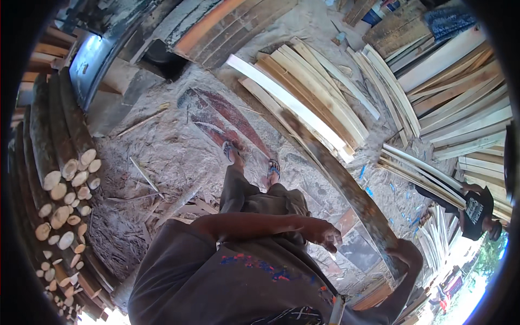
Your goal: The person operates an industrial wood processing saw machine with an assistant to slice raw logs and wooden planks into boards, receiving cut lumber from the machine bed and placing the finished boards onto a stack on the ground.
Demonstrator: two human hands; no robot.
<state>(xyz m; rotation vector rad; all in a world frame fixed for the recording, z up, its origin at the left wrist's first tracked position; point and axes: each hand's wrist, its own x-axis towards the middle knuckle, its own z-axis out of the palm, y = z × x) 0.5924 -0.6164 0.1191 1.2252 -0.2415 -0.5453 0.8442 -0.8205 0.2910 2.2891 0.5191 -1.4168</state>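
Observation:
A long wooden board with a dark, bark-like edge (355, 197) slants from the middle of the view down to my right side. My right hand (403, 252) is curled over its near end and grips it. My left forearm crosses in front of my body. My left hand (324, 235) hangs a little left of the board, apart from it, with fingers loosely bent and nothing visible in them. Beyond the board lies a stack of sawn planks (311, 95), with a bright pale plank (287, 103) along its near side.
Round logs (59, 216) are piled at the left, cut ends facing me. A machine with a bright metal plate (89, 67) stands at the upper left. Sawdust and wood scraps cover the floor (135, 157). At the right, a person in a dark shirt (476, 211) holds several boards (425, 173).

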